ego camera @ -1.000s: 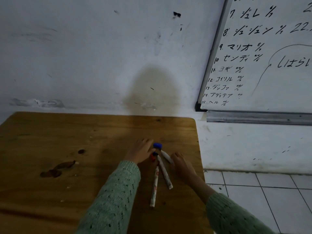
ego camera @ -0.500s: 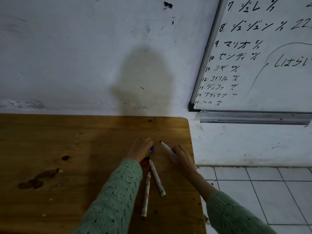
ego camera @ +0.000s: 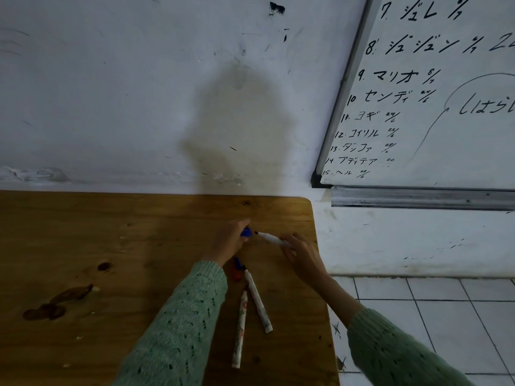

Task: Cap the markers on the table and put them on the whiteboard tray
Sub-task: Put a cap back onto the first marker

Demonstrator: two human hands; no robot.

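Observation:
My right hand (ego camera: 302,256) holds an uncapped white marker (ego camera: 269,238), its dark tip pointing left. A blue cap (ego camera: 246,232) is pinched in my left hand (ego camera: 229,240), a small gap from that tip. Two more white markers (ego camera: 258,301) (ego camera: 240,328) lie uncapped on the wooden table (ego camera: 111,260) near my left sleeve. Beside their tips rest a blue cap (ego camera: 237,262) and a red cap (ego camera: 237,275), partly hidden by my wrist. The metal whiteboard tray (ego camera: 418,198) runs along the wall at the upper right.
The whiteboard (ego camera: 434,107) with black writing hangs above the tray. The table's right edge ends near my right wrist, with white floor tiles (ego camera: 446,316) beyond. Dark stains (ego camera: 55,305) mark the table's left part. A white wall stands behind.
My left hand picked up the blue cap and my right hand lifted one marker off the table. Cap and marker tip have come close together.

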